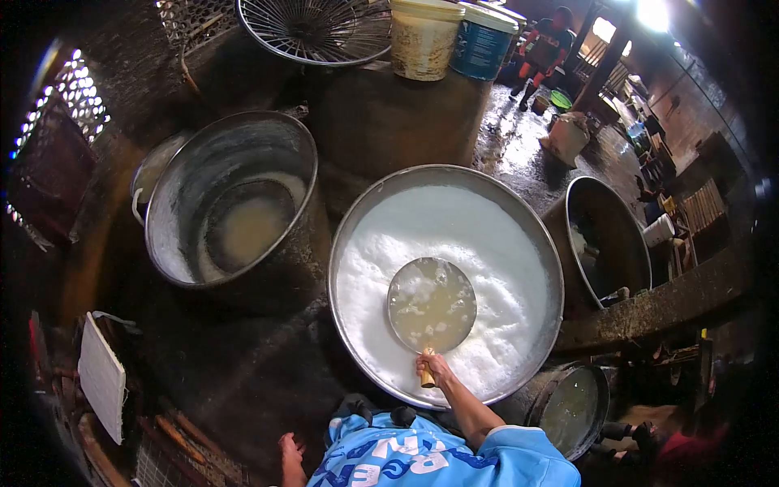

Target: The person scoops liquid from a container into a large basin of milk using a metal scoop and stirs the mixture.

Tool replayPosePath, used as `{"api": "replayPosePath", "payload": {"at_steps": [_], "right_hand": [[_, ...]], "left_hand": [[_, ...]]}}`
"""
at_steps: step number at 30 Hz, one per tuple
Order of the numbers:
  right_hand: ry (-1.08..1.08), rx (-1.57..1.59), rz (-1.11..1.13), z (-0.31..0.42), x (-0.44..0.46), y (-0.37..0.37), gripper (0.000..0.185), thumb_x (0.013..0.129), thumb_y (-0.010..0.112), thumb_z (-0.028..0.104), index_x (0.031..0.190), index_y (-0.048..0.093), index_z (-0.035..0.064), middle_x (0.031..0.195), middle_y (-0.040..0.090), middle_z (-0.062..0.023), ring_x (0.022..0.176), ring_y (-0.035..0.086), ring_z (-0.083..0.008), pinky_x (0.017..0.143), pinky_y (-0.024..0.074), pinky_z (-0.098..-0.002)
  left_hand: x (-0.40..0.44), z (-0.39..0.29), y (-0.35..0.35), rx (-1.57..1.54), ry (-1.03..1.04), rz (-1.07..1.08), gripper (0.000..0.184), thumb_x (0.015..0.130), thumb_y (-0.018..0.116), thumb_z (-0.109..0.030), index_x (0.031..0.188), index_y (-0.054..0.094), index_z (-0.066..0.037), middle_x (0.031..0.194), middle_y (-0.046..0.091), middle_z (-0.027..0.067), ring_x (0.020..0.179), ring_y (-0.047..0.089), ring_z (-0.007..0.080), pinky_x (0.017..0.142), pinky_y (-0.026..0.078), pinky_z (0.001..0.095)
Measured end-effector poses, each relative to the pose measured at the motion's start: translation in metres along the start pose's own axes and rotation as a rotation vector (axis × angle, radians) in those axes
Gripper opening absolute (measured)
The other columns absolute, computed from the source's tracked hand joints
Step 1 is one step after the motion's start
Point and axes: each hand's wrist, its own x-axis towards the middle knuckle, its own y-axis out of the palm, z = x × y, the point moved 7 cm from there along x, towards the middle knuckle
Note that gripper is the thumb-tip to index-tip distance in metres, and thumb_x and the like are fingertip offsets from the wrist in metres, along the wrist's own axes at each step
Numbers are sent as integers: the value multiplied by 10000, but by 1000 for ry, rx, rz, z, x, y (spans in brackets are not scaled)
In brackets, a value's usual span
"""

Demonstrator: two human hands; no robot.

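A wide metal vat (334, 268) in front of me holds white curds (511, 276) with milky liquid toward the far side. My right hand (434, 369) is closed around the short wooden handle of a large round ladle (473, 312). The ladle sits among the curds, its bowl full of cloudy yellowish liquid with white bits floating in it. My left hand (290, 448) hangs low beside my body, away from the vat. Its fingers are loosely apart and nothing shows in them.
Left stands a deep metal pot (182, 195) with some liquid at the bottom. Another large pot (572, 243) is on the right, and a liquid-filled container (602, 406) stands below it. Buckets (423, 40) and a wire basket (268, 40) sit at the back. A person (550, 45) stands farther off.
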Motion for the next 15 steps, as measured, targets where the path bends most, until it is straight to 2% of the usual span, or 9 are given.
{"api": "replayPosePath", "payload": {"at_steps": [1,6,9,10,12,14,15], "right_hand": [[1,-45,-32,-1,4,-5,29,809,532,1,791,510,-5,633,481,-60,488,472,-142,426,432,-307],[-62,-319,-244,22,2,-62,20,810,521,-13,792,516,-20,611,513,-94,488,528,-188,405,457,-348],[-252,-425,-391,57,-23,-128,99,759,607,16,791,521,-21,606,531,-110,493,551,-220,405,466,-366],[-305,-494,-473,78,-36,-144,133,738,639,31,795,527,-12,611,540,-113,500,557,-231,408,471,-381],[-481,-604,-863,127,-101,-163,192,722,666,60,833,518,10,638,559,-110,518,573,-237,433,467,-394],[-784,-929,-1174,170,-176,-174,308,733,658,115,947,458,18,737,601,-164,652,613,-308,592,483,-440],[-878,-831,-1223,182,-215,-183,325,728,660,115,962,459,13,752,600,-168,686,611,-322,630,477,-438]], "left_hand": [[3,3,0,-24,-35,14,299,818,517,-212,1110,490,-154,1047,558,90,871,570,290,727,440,477],[7,-15,32,-8,34,52,263,835,502,-206,1088,515,-135,907,604,76,708,597,251,583,469,403],[7,-40,78,29,76,130,222,854,487,-218,1055,532,-134,826,613,55,611,589,223,491,453,347],[2,-52,99,41,94,176,209,861,483,-224,1042,537,-134,803,614,48,584,585,215,464,444,329],[-6,-72,135,106,138,218,212,868,478,-232,1049,537,-138,809,614,46,589,584,208,469,440,326],[-12,-80,169,146,159,310,219,869,479,-232,1059,537,-139,813,613,46,591,584,204,469,434,324],[-9,-84,187,151,156,377,225,867,483,-229,1065,536,-139,814,612,47,590,583,204,468,430,323]]}}
